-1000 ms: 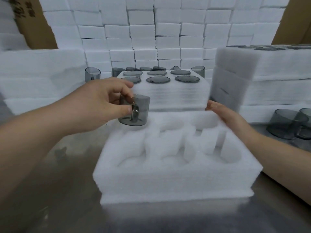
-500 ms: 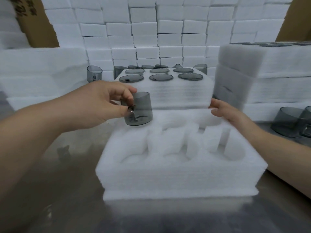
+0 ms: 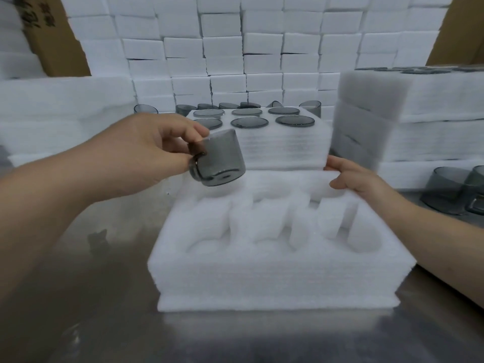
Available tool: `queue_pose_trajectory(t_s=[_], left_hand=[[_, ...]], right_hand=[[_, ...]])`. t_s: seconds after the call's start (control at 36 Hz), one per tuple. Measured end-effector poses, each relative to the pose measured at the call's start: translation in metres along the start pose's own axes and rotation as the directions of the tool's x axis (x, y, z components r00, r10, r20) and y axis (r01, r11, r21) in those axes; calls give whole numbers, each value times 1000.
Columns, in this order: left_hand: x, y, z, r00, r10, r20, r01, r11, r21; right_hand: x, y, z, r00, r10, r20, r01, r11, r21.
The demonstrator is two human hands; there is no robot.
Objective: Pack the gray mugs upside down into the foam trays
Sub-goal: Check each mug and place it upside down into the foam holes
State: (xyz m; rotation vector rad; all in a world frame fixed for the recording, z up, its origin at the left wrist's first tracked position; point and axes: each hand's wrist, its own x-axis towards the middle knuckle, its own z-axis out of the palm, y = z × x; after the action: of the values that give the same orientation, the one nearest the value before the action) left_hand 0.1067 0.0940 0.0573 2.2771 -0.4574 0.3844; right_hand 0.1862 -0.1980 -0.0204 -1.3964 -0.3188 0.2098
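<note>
Above foam tray (image 3: 275, 279), far-left corner: gray mug (image 3: 220, 158), axis tilted, handle pinched in my left hand (image 3: 138, 155); right hand (image 3: 358, 176) curls fingers (image 3: 340, 183) over tray's far edge.

Held mug (image 3: 218, 158): smoky translucent gray, darker at handle.
Front foam tray (image 3: 275, 279): plain white, faint horizontal layer lines on side wall.
Rear foam tray (image 3: 285, 150): white, same fine striping; 6 dark gray mug bases (image 3: 249, 122) show as discs on top.
Loose mugs at right (image 3: 445, 189): same see-through gray.
Table (image 3: 104, 297): dull gray-brown metal sheen, blurred reflections.
Back wall boxes (image 3: 262, 48): white, brick-like grid of dark seams.
Cardboard (image 3: 60, 48): brown, dark printed characters.
</note>
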Motion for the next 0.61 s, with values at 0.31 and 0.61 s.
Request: queue_pose_trajectory(t_s=[0.31,0.61], left_hand=[[5,13,10,984,18,-180,-98,889,-448],[8,38,55,994,-60,-96,-19,748,-664]], right_hand=[[-9,-13,7,939,-207,-276,176,976,-132],[-32,-65,85,986,-117,-120,83,964,-253]])
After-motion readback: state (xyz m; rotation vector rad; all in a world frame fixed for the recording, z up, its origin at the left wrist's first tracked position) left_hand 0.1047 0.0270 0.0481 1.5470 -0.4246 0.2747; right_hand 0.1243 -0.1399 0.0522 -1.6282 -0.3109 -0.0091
